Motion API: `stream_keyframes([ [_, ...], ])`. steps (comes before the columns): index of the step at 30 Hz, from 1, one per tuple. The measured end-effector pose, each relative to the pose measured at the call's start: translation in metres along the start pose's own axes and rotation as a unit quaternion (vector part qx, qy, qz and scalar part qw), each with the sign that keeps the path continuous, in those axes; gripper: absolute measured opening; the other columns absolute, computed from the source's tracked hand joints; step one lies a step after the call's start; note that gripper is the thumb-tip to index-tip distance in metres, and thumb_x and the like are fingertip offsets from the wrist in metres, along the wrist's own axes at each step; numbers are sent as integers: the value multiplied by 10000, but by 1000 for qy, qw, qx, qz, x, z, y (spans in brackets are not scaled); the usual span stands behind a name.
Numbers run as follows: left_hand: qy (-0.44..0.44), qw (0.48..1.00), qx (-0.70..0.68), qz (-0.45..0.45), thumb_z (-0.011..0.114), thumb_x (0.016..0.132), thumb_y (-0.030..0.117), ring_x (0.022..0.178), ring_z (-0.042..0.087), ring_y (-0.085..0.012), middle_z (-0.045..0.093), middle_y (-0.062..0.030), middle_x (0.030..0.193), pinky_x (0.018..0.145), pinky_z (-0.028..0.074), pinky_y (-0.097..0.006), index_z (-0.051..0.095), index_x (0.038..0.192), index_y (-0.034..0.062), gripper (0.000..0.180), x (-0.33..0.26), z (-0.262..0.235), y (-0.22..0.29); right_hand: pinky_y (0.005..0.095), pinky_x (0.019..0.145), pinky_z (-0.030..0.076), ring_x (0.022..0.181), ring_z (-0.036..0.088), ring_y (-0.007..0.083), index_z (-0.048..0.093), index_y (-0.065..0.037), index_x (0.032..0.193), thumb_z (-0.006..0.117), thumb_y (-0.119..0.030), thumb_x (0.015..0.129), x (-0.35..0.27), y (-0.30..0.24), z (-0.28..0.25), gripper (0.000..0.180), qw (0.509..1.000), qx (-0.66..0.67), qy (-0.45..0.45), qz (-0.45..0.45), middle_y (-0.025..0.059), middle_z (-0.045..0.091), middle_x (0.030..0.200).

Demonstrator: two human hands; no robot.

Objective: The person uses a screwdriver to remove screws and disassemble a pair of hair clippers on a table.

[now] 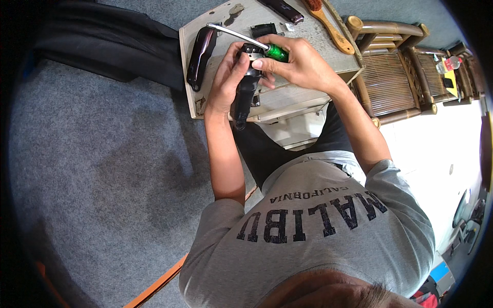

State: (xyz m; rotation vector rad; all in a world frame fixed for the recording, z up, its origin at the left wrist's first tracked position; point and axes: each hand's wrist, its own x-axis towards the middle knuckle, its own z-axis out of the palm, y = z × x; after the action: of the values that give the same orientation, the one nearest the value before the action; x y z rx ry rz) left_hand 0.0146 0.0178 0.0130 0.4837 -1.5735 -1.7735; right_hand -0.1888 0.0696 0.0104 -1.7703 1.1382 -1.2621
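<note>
My left hand (224,86) is wrapped round a black hair clipper (245,97), its metal-edged head tipped up toward the far side. In my right hand (309,65) a screwdriver with a green handle (277,53) is gripped, its steel shaft slanting to the far left, away from the clipper. My right thumb presses near the clipper's head, so both hands meet there. Left of them lies a dark purple clipper cover or body (202,57) on the worn whitish tabletop (321,51). A small black part (263,30) rests just beyond my hands.
Another dark purple clipper piece (283,10) and a wooden-handled brush (334,33) lie at the far side. A black cloth (113,43) drapes to the left of the table. Bamboo chairs (387,77) stand at the right, with a bottle (449,64) on one.
</note>
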Motion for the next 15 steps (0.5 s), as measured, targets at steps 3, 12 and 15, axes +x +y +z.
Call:
stream_keyframes([
  [3,-13,999,49,-7,597,1114,376,865,761,-231,701,-169,1040,795,662,-388,527,1289,-18,437,3,-1,2,298,660,510,721,598,72,710,2,1276,801,-346,999,1,11,2,454,999,-2,45,-6,32,697,764],
  [12,34,999,8,-33,517,1138,455,742,707,-180,716,-167,1008,655,595,-305,591,1262,-28,504,-4,-12,4,260,579,386,663,513,56,572,-56,1409,686,-300,1069,0,14,6,434,987,56,136,-58,-17,600,739],
  [15,70,994,-84,-20,459,1144,525,730,681,-165,710,-166,1040,620,567,-290,600,1311,-44,609,-8,-14,9,267,560,362,605,431,94,475,-88,1379,450,-281,1125,-4,14,-2,321,959,245,141,31,8,490,749],
])
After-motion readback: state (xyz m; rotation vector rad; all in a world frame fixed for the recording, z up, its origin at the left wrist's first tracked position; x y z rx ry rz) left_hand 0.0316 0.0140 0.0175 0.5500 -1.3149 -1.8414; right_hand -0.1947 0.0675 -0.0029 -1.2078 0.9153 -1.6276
